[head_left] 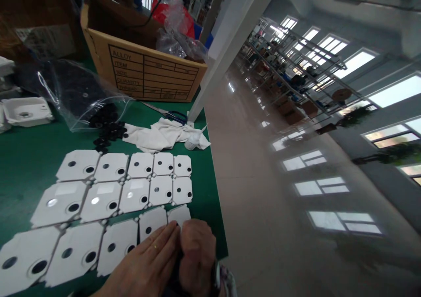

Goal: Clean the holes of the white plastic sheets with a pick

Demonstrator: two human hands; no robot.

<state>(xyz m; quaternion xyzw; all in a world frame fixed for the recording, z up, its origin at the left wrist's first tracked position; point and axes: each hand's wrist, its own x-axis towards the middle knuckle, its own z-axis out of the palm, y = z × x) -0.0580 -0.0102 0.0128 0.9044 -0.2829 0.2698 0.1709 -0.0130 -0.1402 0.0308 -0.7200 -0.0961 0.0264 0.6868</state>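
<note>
Several white square plates [131, 192], each with two round holes, lie in three rows on the green table [26, 165]. My left hand [148, 262], a ring on one finger, lies flat with its fingers stretched over the front-row plates. My right hand [197, 253] is curled closed right beside it, at the corner of the last front-row plate [179, 214]. Its fingertips are pressed against the left hand's fingertips. What they pinch, if anything, is hidden.
A heap of small black round parts [108, 132] spills from a clear plastic bag [75, 91]. Behind are a cardboard box [144, 69], a white cloth [161, 135], blue-handled scissors [171, 114] and a small white bottle [192, 141]. White moulded housings [26, 111] sit at the left. The table's right edge [215, 192] borders a shiny floor.
</note>
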